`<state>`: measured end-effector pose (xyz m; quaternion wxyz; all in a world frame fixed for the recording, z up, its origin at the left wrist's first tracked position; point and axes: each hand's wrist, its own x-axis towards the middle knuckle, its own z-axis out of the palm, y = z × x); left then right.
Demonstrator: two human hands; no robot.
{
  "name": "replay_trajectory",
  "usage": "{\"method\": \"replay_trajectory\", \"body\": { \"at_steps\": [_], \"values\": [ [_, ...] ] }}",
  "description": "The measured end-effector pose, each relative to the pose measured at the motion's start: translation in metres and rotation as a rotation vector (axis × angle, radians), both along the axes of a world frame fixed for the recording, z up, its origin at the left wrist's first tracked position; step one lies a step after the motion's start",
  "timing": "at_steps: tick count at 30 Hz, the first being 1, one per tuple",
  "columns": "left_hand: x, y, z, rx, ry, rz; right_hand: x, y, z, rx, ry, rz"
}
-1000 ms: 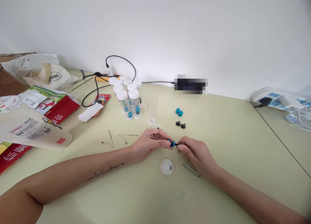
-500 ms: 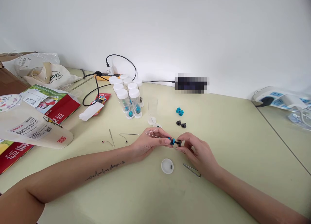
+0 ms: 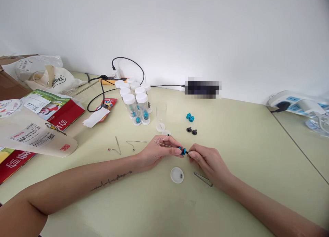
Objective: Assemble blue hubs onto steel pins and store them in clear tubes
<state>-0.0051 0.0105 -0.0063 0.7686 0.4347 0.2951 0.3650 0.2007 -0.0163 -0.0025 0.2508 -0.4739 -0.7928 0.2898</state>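
Observation:
Between thumb and fingers my left hand [image 3: 159, 150] pinches a small shiny blue knob-like part [image 3: 184, 151]. A bent thin metal wire [image 3: 159, 142] also sticks out of that hand. My right hand [image 3: 212, 163] is closed on a small black part [image 3: 187, 152], whose stem points at the blue one; its wide end is hidden by the fingers. Whether the two parts touch inside is too small to tell. Just below lie a white cap [image 3: 175, 179] with tiny dark bits in it and metal tweezers [image 3: 203, 179]. Two blue knobs [image 3: 190, 117] and two black stemmed discs [image 3: 191, 131] lie behind.
Several clear tubes with white caps [image 3: 129, 99] stand at the back left, beside an open clear tube [image 3: 161, 113]. Bent wires [image 3: 117, 146] lie left of my hands. A paper bag [image 3: 38, 134], a red packet [image 3: 109, 108] and a power strip [image 3: 295, 101] are farther out.
The right fingers have closed further round the black part's wide end, which was visible before. The blue part has shifted very slightly; the left arm has hardly moved.

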Motion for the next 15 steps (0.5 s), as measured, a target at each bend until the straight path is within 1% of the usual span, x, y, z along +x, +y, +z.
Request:
{"method": "replay_trajectory", "body": {
  "at_steps": [5, 9, 11, 15],
  "values": [
    [0.0, 0.0004, -0.0001, 0.001, -0.004, 0.023, -0.0004, -0.0001, -0.0011, 0.053, 0.029, -0.042],
    [0.0005, -0.0008, 0.0003, 0.01, 0.014, 0.0, -0.0001, -0.0002, 0.0006, 0.001, -0.008, 0.015],
    [0.0006, -0.0009, 0.0003, 0.011, 0.015, -0.004, -0.0003, -0.0004, 0.0011, -0.001, -0.013, 0.018],
    [0.0006, -0.0003, 0.0003, -0.006, 0.006, 0.02, -0.0007, -0.0009, -0.0014, 0.07, 0.024, -0.03]
  ]
}}
